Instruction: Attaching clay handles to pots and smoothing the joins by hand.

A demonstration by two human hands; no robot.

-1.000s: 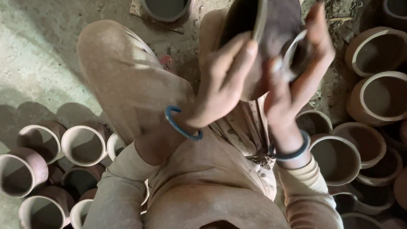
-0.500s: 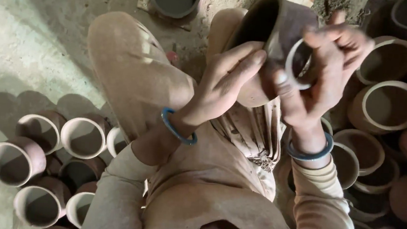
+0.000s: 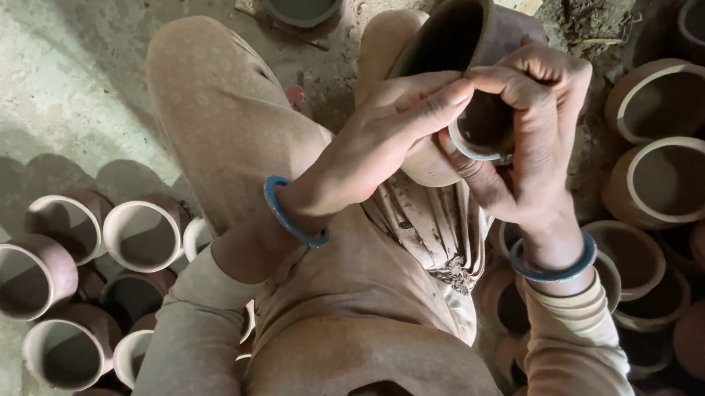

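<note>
Since a moment ago I am bringing my hands closer together over the clay pot [image 3: 462, 41], and my left hand [image 3: 388, 137] is now reaching its thumb up to the small cup at the pot's side. I am curling my right hand [image 3: 527, 129] around that small clay cup [image 3: 484, 125], fingers wrapped over its top and palm under it, gripping it against the pot's wall. My left hand is half closed, its thumb and forefinger pressing on the cup's pale rim just beside the pot; its other fingers are lying along the pot's belly. The pot is tilting on my lap, mouth facing up and away from me. I am wearing a blue bangle [image 3: 291, 214] below the pot on my left wrist. White-rimmed cups [image 3: 142, 234] are standing well left of the pot on the floor, and larger bowls [image 3: 677, 178] are crowding to its right.
</note>
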